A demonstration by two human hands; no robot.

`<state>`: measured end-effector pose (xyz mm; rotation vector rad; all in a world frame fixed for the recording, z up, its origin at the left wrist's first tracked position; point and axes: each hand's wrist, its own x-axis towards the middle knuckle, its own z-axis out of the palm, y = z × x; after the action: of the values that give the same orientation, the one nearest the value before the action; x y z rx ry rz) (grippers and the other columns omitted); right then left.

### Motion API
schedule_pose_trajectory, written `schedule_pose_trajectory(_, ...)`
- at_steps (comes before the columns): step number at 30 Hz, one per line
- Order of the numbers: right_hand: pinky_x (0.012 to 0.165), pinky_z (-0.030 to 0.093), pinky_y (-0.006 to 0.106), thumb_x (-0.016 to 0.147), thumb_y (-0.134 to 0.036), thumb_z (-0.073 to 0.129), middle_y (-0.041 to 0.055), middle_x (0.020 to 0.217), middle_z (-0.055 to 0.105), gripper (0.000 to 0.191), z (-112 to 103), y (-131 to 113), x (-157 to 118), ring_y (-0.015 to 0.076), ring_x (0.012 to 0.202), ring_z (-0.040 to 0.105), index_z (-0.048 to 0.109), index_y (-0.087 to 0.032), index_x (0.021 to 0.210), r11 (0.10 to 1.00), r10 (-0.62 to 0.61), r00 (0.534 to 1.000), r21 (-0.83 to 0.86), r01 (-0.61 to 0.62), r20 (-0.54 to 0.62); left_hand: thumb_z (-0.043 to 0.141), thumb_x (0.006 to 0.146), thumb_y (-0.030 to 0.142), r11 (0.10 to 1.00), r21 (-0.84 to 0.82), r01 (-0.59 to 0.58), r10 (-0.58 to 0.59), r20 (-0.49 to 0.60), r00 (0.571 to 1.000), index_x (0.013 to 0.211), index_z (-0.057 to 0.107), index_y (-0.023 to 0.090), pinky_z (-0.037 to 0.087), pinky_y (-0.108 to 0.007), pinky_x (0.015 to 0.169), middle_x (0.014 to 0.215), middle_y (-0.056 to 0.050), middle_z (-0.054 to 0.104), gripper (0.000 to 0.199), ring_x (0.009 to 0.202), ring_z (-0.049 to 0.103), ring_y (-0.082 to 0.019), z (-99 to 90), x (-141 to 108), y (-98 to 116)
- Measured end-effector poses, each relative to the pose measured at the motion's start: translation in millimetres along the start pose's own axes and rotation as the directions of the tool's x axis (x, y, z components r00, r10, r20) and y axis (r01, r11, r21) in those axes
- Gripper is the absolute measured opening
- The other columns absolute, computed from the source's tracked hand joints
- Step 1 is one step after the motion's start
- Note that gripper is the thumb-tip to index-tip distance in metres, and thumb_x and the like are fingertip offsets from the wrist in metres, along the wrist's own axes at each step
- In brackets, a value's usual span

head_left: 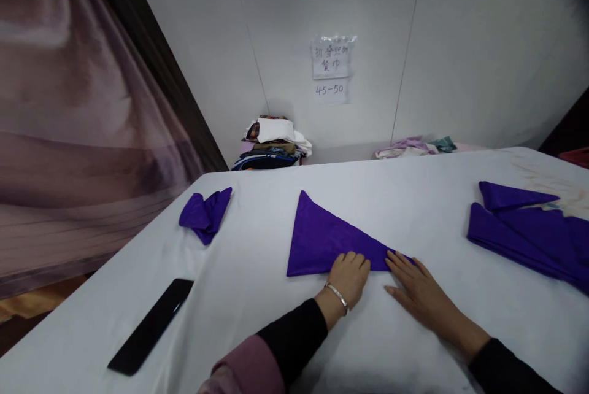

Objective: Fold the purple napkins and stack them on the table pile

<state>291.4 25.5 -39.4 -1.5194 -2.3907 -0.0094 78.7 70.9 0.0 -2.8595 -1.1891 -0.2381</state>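
Note:
A purple cloth napkin [317,240] lies folded into a triangle on the white-covered table [257,320]. Its tall side is on the left, and it narrows to a point at the right. My left hand [347,277], with a silver bracelet at the wrist, is closed at the napkin's near edge; its fingertips are hidden from view. My right hand [418,289] rests on the narrow right end, fingers stretched out and lying nearly flat over the cloth.
To the left stands a folded purple napkin [205,216], with a black phone-like slab [151,326] nearer me. More purple napkins [529,228] lie at the right. Behind the table are a stack of folded clothes [273,145] and some light cloths [409,147]. A pinkish curtain [83,105] hangs at left.

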Motion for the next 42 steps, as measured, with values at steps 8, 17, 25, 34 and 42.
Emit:
schedule_pose_trajectory(8, 0.102, 0.03, 0.052, 0.089, -0.049, 0.041, 0.0116, 0.139, 0.04, 0.055, -0.1, -0.1, 0.2, 0.028, 0.128, 0.037, 0.04, -0.019, 0.135, 1.0, 0.005, 1.0, -0.007, -0.006, -0.021, 0.044, 0.085, 0.013, 1.0, -0.023, 0.017, -0.017, -0.004, 1.0, 0.089, 0.056, 0.016, 0.041, -0.035, 0.073, 0.09, -0.007, 0.057, 0.013, 0.09, 0.048, -0.022, 8.4, 22.5, 8.7)
schedule_pose_trajectory(17, 0.098, 0.034, 0.055, 0.089, -0.024, 0.044, 0.0101, 0.119, 0.061, 0.038, -4.3, -3.4, -1.8, 0.0262, 0.114, 0.052, 0.05, -0.023, 0.126, 0.995, -0.081, 0.983, 0.038, 0.089, -0.168, 0.042, 0.087, 0.019, 0.989, -0.148, 0.008, -0.012, -0.031, 0.999, 0.091, 0.057, 0.02, 0.043, -0.033, 0.076, 0.091, -0.003, 0.059, 0.015, 0.087, 0.051, -0.018, -4.9, -5.0, 13.4)
schedule_pose_trajectory(25, 0.09, 0.047, 0.044, 0.087, -0.018, 0.04, 0.0049, 0.101, 0.068, 0.033, -21.0, -13.6, -16.5, 0.0224, 0.094, 0.063, 0.062, -0.025, 0.111, 0.986, -0.116, 0.974, 0.097, 0.137, -0.196, 0.05, 0.082, 0.021, 0.952, -0.307, -0.012, 0.007, -0.016, 1.0, 0.101, 0.055, 0.022, 0.043, -0.031, 0.082, 0.097, -0.002, 0.061, 0.02, 0.092, 0.053, -0.017, -20.0, -27.3, 11.8)
schedule_pose_trajectory(34, 0.083, 0.052, 0.038, 0.09, -0.028, 0.043, 0.0069, 0.105, 0.066, 0.028, -29.6, -16.6, -22.4, 0.0219, 0.098, 0.061, 0.062, -0.023, 0.11, 0.979, -0.069, 0.988, 0.179, 0.094, -0.14, 0.052, 0.081, 0.019, 0.958, -0.255, 0.13, -0.13, 0.015, 0.991, 0.105, 0.056, 0.021, 0.044, -0.036, 0.084, 0.103, -0.004, 0.063, 0.024, 0.099, 0.054, -0.02, -22.2, -69.5, -21.2)
schedule_pose_trajectory(42, 0.09, 0.049, 0.04, 0.089, -0.035, 0.049, 0.0083, 0.116, 0.06, 0.03, -37.8, -23.4, -25.8, 0.0237, 0.108, 0.055, 0.06, -0.023, 0.114, 0.968, -0.1, 0.992, 0.223, 0.116, -0.082, 0.048, 0.087, 0.033, 0.97, -0.229, 0.086, -0.123, -0.151, 0.981, 0.11, 0.06, 0.024, 0.045, -0.041, 0.092, 0.111, -0.006, 0.065, 0.027, 0.105, 0.056, -0.02, -10.7, -111.4, -57.3)
